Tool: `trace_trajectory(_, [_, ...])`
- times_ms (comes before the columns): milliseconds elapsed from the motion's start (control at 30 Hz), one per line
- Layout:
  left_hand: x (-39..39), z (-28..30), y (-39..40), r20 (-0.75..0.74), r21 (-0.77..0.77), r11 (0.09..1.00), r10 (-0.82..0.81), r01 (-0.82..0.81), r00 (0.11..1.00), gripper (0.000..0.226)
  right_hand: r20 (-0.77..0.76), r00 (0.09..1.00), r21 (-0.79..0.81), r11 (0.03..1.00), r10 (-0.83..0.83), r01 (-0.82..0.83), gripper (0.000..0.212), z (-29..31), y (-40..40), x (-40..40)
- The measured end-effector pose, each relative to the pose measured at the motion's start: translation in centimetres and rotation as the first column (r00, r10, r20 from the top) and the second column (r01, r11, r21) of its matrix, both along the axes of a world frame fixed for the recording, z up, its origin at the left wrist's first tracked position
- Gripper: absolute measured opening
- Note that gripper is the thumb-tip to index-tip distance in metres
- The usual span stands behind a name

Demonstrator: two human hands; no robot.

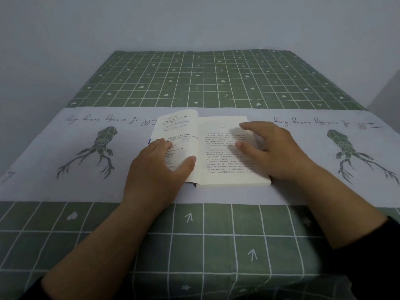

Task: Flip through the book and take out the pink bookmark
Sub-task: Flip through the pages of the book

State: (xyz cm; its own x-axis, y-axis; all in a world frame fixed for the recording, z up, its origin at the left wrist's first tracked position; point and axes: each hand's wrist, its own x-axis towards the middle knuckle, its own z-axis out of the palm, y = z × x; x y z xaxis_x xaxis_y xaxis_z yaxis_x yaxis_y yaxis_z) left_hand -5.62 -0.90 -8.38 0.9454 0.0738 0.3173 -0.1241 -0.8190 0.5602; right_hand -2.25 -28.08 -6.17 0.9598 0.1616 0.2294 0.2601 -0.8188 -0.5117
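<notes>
A paperback book (216, 148) lies open on the table, showing white pages of printed text. My left hand (160, 167) rests flat on the left page, fingers spread, thumb near the spine. My right hand (270, 148) lies on the right page with fingers stretched over the text, slightly blurred. The left page bows upward at its far edge. No pink bookmark shows anywhere in view.
The table (216, 234) wears a green grid-patterned cloth with a pale band (65, 187) printed with deer heads and script, under the book. A grey wall stands behind the table's far edge.
</notes>
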Motion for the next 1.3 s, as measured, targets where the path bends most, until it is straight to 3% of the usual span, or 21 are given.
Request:
trace_trajectory(167, [0.1,-0.1,0.1,-0.004,-0.007,1.000,-0.002,0.002,1.000,0.073,-0.024,1.000,0.151,0.988,-0.015,0.019,0.070,-1.3,-0.1,0.3])
trace_trajectory(367, [0.1,-0.1,0.1,0.001,-0.005,1.000,0.000,0.000,1.000,0.073,-0.114,0.993,-0.018,0.999,0.041,-0.043,0.103,-1.6,0.3,0.1])
trace_trajectory(733, [0.2,-0.2,0.1,-0.009,0.001,1.000,0.008,-0.008,1.000,0.074,-0.125,0.992,-0.083,0.996,0.006,-0.016,0.087,-1.6,0.3,0.3])
trace_trajectory(1300, [0.2,-0.1,0.1,-0.022,0.002,1.000,0.004,-0.004,1.000,0.074,-0.139,0.990,-0.018,1.000,-0.002,-0.001,0.078,-1.4,0.3,0.2])
